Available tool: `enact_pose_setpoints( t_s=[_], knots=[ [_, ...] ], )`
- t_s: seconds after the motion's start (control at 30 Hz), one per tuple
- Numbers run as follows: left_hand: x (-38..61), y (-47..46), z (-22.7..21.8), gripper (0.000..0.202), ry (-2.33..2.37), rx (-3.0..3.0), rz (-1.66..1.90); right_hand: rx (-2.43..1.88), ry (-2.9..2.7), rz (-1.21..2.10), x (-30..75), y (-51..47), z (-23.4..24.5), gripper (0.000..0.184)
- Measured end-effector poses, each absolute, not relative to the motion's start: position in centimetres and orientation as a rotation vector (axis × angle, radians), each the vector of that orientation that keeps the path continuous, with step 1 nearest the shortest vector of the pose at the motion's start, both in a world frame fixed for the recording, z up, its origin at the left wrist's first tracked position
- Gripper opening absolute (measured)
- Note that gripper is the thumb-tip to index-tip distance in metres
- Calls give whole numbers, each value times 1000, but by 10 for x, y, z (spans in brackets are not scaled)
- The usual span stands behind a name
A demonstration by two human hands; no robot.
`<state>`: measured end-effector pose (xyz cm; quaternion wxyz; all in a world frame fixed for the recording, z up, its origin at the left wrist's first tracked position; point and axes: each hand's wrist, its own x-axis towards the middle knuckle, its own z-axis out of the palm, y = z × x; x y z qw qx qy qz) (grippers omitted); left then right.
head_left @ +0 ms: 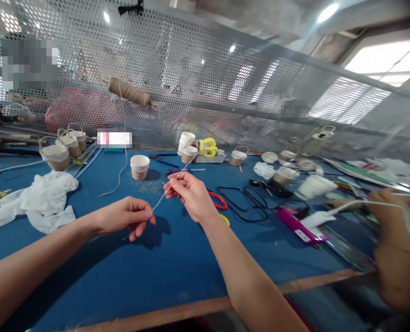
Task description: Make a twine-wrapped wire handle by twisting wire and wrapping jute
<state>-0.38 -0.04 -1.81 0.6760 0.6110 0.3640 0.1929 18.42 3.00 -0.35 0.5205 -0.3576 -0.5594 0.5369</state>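
Note:
A thin piece of twine (159, 201) runs slantwise between my two hands above the blue table. Thumb and fingers of my left hand (130, 216) pinch its lower part, and a loose tail hangs below that hand. Higher up and to the right, my right hand (191, 191) also pinches the twine, whose upper end sticks out past the fingers. Behind my hands stands a small brown-and-white cup (140, 167) without a handle. Partly hidden by my right wrist lie scissors with red and yellow handles (219, 201).
White cloth (32, 200) and small handled baskets (55, 157) lie at left. A twine spool (129, 91) hangs on the mesh screen. Right are a black cable (242, 203), a purple power strip (300, 226), several cups and another person's arm (396, 244). The table's wooden edge (191, 311) runs in front.

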Motion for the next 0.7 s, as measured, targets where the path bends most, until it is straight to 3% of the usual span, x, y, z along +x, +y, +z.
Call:
enact_pose_setpoints(
  t_s=[0.3, 0.47, 0.7],
  knots=[
    [-9, 2, -18, 27, 732, 1353, 334, -858, -1116, 1134, 201, 45, 4, 14],
    [-13, 3, -9, 32, 493, 1162, 784, -845, -893, 1221, 208, 55, 0, 12],
    [-6, -4, 2, 11, 558, 1346, 1207, -850, -819, 1390, 205, 60, -7, 11]
  ],
)
